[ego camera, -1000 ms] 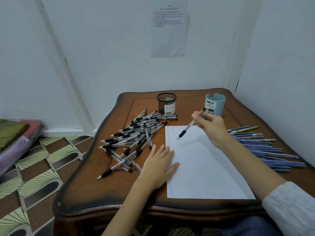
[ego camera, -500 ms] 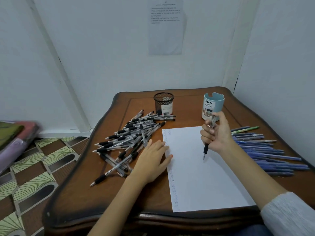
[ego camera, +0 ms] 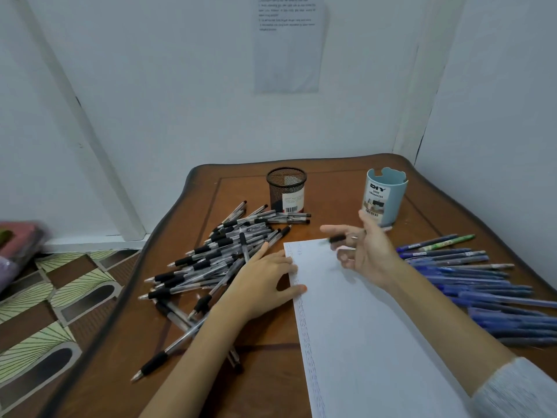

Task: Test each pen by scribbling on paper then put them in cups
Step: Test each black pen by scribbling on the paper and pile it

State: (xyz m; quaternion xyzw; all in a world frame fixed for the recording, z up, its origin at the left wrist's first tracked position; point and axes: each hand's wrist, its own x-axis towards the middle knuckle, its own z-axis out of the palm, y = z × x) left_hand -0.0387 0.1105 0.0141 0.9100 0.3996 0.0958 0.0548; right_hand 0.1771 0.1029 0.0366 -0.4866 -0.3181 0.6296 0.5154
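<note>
A black pen (ego camera: 337, 238) is carried over the far corner of the paper (ego camera: 361, 327) in the right grip (ego camera: 363, 251). The fingers are loosely spread, and a firm pinch cannot be told. The left grip (ego camera: 265, 279) is laid flat, fingers straight, on the paper's left edge. The scribble test is judged to be in hand. Next, the pen must be turned tip-down onto white paper beside the marked left margin, then dropped in the mesh cup (ego camera: 286, 188) or blue cup (ego camera: 384, 194). Bare table (ego camera: 331, 191) is left between the cups. Pen piles crowd both sides and walls stand close.
</note>
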